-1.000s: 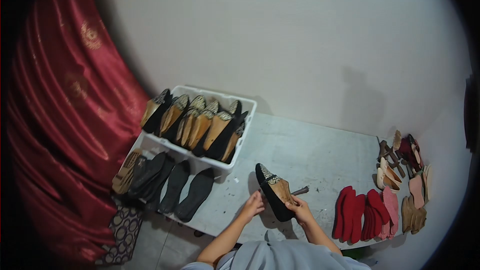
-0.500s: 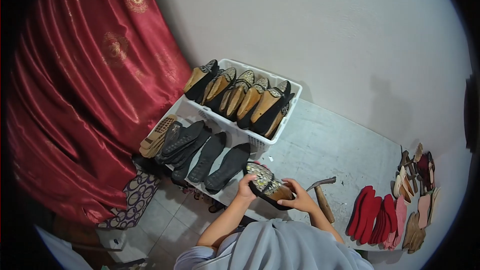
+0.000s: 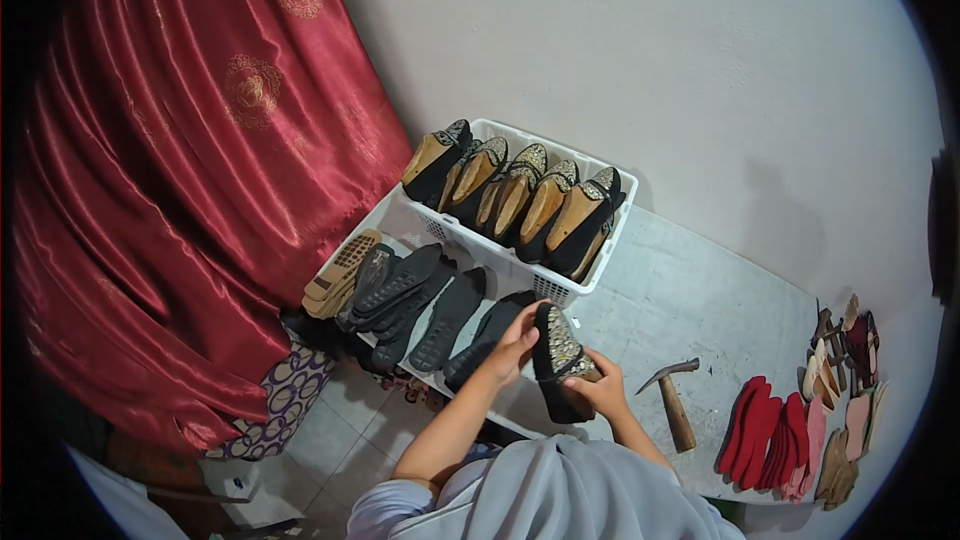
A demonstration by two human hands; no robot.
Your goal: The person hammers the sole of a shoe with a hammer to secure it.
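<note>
gripping a black embellished shoe [image 3: 556, 358] at the table's [image 3: 690, 315] near edge, both hands are on it: left hand [image 3: 513, 344] curled over the toe, right hand [image 3: 600, 390] wrapped round the heel end. no readable writing. hammer [image 3: 673, 402] just right, black soles [image 3: 440, 308] left, white basket [image 3: 560, 285] of shoes behind.

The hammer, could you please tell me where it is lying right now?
In the head view the hammer lies on the table, just beyond the right hand, between it and the red insoles.
</note>
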